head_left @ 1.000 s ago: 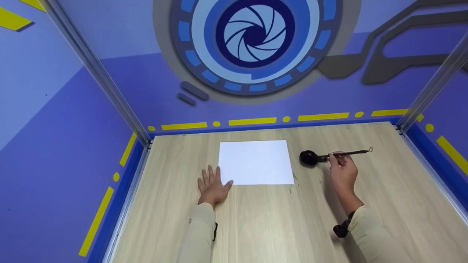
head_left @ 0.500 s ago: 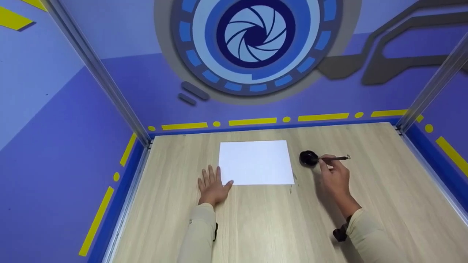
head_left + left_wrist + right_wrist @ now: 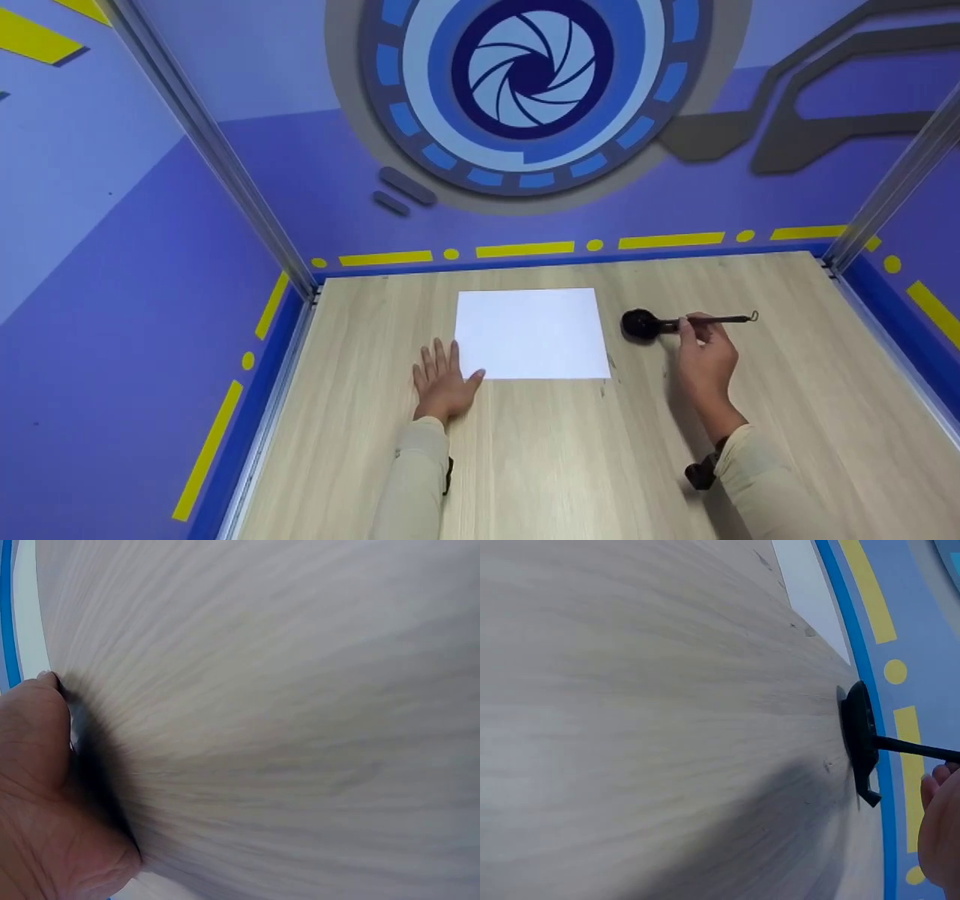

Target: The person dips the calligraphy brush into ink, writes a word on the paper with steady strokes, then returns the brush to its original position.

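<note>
My right hand (image 3: 706,369) pinches a slim dark writing brush (image 3: 739,319) with a small loop at its end. The brush tilts low, its tip end at a small round black ink dish (image 3: 640,325) with a short handle. In the right wrist view the brush shaft (image 3: 911,748) reaches the black dish (image 3: 859,731); its bristles are hidden there. A white sheet of paper (image 3: 532,334) lies left of the dish. At its lower left corner my left hand (image 3: 448,386) lies flat with fingers spread, touching the paper's edge.
The wood-grain table (image 3: 540,457) has a few dark marks (image 3: 603,387) by the paper's lower right corner. Blue and purple printed panels (image 3: 360,180) wall in the back and both sides, with metal posts (image 3: 217,150) at the corners.
My right hand moved left with the brush across the dish, then back right, the brush tilting lower again. The left hand and paper stay put; the head view has shifted slightly.
</note>
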Motion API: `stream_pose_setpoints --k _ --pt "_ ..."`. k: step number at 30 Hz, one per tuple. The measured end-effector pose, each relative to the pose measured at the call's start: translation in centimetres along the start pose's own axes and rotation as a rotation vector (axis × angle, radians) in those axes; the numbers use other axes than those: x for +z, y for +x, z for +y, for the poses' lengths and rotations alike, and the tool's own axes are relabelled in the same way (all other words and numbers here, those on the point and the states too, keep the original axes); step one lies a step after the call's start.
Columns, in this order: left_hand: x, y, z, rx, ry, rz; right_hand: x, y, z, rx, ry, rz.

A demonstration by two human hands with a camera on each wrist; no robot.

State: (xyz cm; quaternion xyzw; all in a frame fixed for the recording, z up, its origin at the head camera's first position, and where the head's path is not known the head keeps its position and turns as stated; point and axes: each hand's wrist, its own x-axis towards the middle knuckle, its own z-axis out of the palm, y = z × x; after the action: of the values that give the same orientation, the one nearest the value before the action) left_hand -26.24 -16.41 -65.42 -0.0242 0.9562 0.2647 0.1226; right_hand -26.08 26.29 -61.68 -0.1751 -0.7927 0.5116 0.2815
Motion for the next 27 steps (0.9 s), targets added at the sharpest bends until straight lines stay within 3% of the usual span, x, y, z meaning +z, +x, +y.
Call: stream_pose_setpoints --k 6,10,16,21,27 --pt "0.7 0.5 -0.5 -0.01 0.037 0.003 0.1 -0.1 -0.4 -0.04 -0.038 -0.058" --pt "1.0 0.6 -0.8 0.018 0.039 0.033 0.1 -0.6 -0.7 -0.047 -0.053 -0.102" --pt "1.2 -0.3 -0.8 0.026 0.092 0.043 0.2 -0.8 -0.8 -0.053 -0.038 -0.121" --pt "1.2 -1.5 -0.4 0.069 0.107 0.069 -0.4 0.0 -0.6 -0.044 -0.036 -0.081" --pt "0.2 -2.4 -0.5 0.081 0.159 0.115 -0.7 0.5 -0.7 -0.052 -0.051 -0.067"
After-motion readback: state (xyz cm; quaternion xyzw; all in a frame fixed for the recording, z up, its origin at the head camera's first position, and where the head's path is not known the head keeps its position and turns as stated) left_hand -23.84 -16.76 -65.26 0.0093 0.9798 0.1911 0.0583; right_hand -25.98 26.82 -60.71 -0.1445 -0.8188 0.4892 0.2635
